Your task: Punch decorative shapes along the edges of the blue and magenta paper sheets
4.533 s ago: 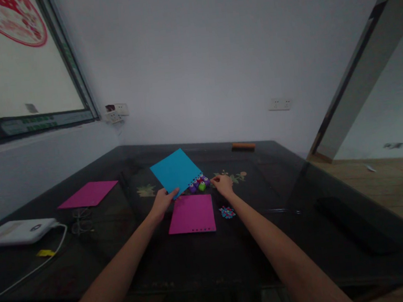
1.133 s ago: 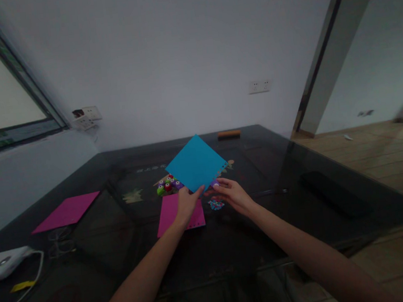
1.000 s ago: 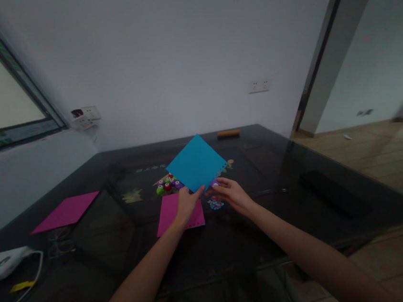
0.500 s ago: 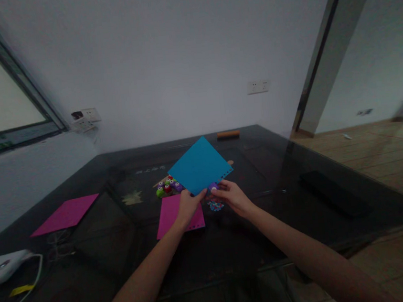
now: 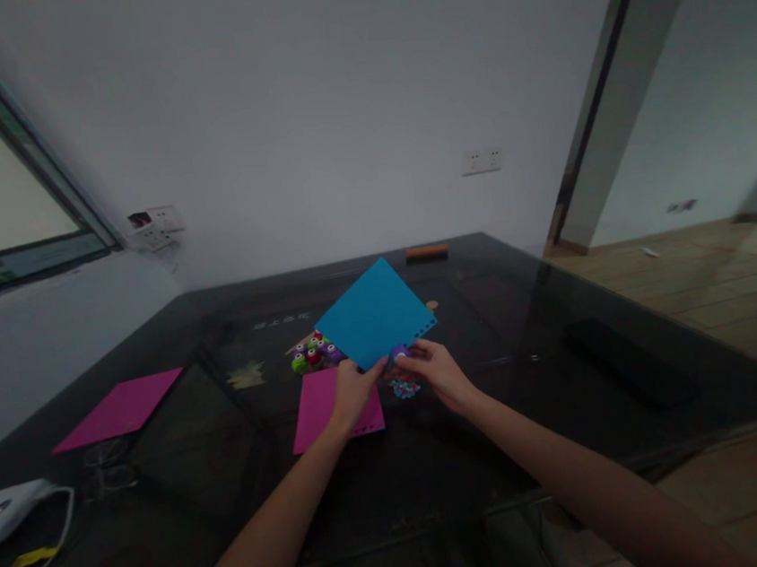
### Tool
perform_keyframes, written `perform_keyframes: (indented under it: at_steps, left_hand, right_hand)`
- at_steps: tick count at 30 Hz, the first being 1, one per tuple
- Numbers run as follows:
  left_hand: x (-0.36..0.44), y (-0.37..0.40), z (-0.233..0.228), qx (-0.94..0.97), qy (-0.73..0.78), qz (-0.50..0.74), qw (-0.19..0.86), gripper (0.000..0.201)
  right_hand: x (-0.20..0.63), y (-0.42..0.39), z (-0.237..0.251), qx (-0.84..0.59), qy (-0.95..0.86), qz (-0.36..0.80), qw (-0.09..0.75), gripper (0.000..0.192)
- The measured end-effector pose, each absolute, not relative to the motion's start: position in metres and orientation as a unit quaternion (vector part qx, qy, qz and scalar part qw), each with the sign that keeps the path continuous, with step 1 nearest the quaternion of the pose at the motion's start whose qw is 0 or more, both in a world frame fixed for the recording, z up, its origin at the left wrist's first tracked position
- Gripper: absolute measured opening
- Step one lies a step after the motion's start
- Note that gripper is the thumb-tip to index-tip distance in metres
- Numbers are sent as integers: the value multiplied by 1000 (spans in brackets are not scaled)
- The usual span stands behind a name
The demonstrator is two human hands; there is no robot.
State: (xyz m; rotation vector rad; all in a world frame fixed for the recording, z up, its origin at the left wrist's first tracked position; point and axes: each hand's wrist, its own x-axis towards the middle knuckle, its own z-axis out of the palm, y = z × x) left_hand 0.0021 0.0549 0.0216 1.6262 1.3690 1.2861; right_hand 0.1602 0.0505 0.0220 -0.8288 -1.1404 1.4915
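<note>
Your left hand [image 5: 350, 393] pinches the near corner of a blue paper sheet [image 5: 373, 313], holding it tilted up off the table [image 5: 566, 390]. Your right hand [image 5: 436, 369] is closed around a small purple craft punch [image 5: 399, 352], set against the sheet's near right edge. That edge already carries a row of small punched holes running toward the right corner, so much of it looks worked; judging from where the punch sits, the stretch nearest your left hand is what remains, while the other three edges show no holes.

Just under your hands, a little heap of pink and blue punched-out bits [image 5: 404, 389] lies on the dark glass. Beside it, to the left, a magenta sheet [image 5: 335, 407] lies flat, with a row of holes along its near edge. Beyond that, a cluster of green, red and purple punches [image 5: 314, 353] sits on the table. Well off to the left lies a second magenta sheet [image 5: 116, 410], which looks unpunched as far as I can tell. At the near left are a white device [image 5: 3, 512] with its cable and a yellow tag [image 5: 31, 558]. An orange block [image 5: 426, 250] rests at the far edge.
</note>
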Motion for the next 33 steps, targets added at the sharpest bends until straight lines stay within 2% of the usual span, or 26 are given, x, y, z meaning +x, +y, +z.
perform_keyframes:
  at_steps: [33]
  left_hand:
    - [2, 56, 23, 628, 526, 479, 314, 28]
  right_hand:
    - [158, 50, 25, -379, -469, 586, 542, 31]
